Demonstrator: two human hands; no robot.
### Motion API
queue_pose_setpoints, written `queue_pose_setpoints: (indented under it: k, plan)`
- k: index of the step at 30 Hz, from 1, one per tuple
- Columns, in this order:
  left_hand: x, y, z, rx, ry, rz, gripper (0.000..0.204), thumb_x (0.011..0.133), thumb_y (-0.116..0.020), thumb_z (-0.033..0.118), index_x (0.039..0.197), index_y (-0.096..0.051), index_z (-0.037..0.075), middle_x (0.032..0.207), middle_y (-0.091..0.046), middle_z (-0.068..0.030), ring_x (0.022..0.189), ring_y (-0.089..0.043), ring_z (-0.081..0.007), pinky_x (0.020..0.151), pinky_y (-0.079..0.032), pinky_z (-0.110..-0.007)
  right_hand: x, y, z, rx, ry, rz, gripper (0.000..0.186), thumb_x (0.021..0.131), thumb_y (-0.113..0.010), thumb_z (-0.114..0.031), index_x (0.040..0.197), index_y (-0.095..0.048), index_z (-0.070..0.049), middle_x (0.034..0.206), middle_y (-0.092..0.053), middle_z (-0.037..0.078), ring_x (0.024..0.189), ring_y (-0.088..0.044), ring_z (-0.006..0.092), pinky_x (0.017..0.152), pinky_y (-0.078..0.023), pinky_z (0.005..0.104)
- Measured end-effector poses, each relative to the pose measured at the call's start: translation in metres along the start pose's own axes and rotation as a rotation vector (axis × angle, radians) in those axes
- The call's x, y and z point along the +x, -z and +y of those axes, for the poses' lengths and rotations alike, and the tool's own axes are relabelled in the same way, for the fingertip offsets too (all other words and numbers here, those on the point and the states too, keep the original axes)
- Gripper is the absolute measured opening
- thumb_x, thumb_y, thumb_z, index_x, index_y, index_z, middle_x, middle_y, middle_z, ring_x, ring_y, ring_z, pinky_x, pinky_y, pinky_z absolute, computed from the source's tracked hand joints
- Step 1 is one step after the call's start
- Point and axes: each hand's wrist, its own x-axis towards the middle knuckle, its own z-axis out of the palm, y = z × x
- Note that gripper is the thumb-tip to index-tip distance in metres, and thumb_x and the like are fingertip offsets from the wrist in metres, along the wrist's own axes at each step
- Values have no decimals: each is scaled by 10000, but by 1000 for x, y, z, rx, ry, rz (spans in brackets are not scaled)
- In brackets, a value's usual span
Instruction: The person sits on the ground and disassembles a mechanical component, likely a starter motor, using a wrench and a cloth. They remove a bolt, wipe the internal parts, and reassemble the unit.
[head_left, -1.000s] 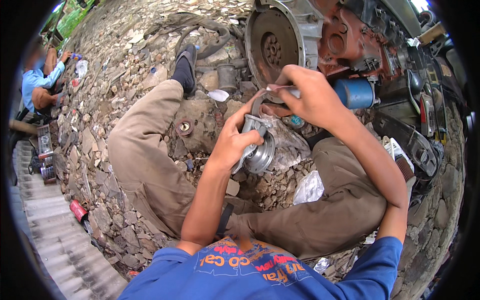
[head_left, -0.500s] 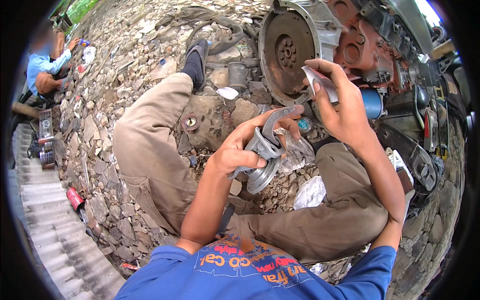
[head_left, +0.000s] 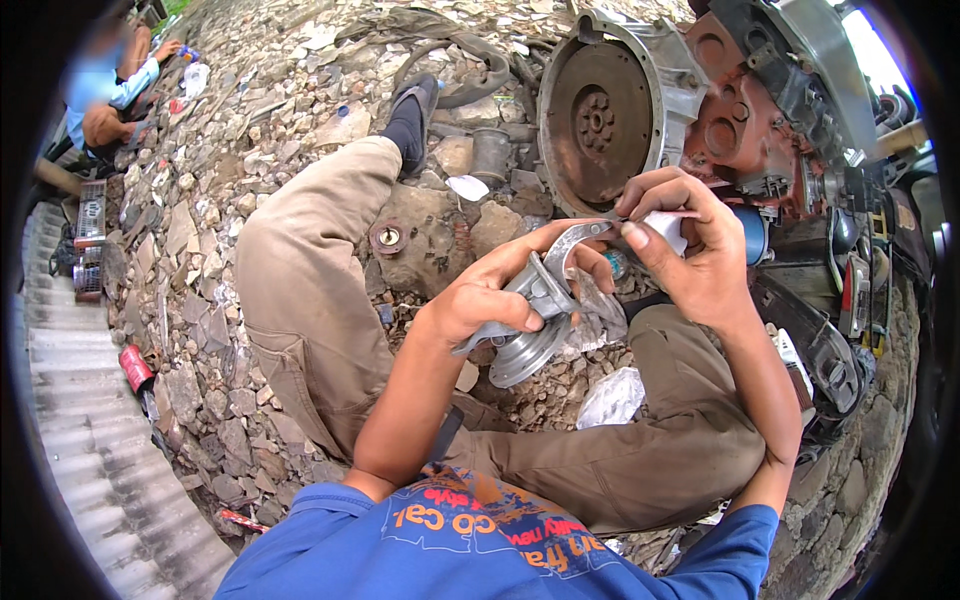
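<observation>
The left hand (head_left: 470, 308) held a grey metal part (head_left: 545, 295) in its grip, its round flange (head_left: 528, 360) tilted below and its curved arm (head_left: 568, 245) reaching toward the right hand (head_left: 700, 260). That hand pinched a pale folded sheet (head_left: 665, 230) right by the arm's tip; contact was hard to make out. Crumpled clear plastic (head_left: 612, 398) lay between the trousered legs (head_left: 318, 240). Beyond, on stony ground (head_left: 260, 160), a round metal housing (head_left: 673, 95) adjoined a reddish engine block (head_left: 735, 125).
</observation>
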Motion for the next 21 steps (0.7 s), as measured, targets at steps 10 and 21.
queue_pose_setpoints:
  k: [10, 21]
  plan:
    - [3, -4, 3, 20, -22, 6, 1106, 569, -736, 158, 1526, -226, -57, 1164, -553, -277, 763, -626, -237, 637, -497, -301, -1, -2, 0, 36, 97, -18, 138, 853, -734, -13, 934, -622, -10, 989, -688, 123, 836, -655, 147, 750, -526, 289]
    - [1, -6, 10, 38, -130, 68, 1131, 513, -705, 130, 1506, -215, -96, 1298, -510, -289, 716, -639, -261, 591, -495, -326, -4, -3, -3, 19, 125, -61, 147, 853, -744, -55, 934, -625, -24, 1050, -654, 138, 905, -650, 179, 780, -523, 307]
